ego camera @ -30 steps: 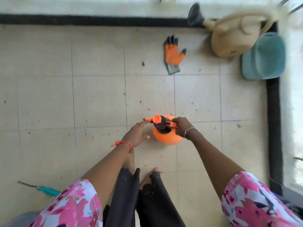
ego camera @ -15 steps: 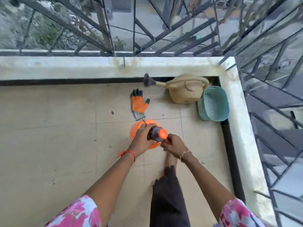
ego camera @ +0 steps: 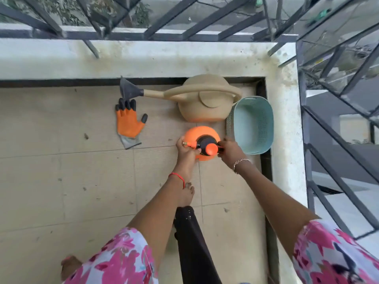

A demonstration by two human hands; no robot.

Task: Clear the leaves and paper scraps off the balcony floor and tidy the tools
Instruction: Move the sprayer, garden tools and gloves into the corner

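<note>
Two hands noted on round orange plastic pressure sprayer [ego camera: 202, 133], low over beige tiled floor [ego camera: 82, 181], just beside pale teal perforated plastic basket [ego camera: 253, 124]. Left hand [ego camera: 185, 149] curled round nozzle side; right hand [ego camera: 228, 150] clasped on pump-head handle. Smooth rigid shell judged slippery, weight dependent on unseen fill; handle judged best hold. Farther: few dark scraps [ego camera: 86, 136] seen on tiles, orange-and-black coated glove [ego camera: 128, 123] flat on floor, beige plastic watering can [ego camera: 205, 107] against parapet.
</note>
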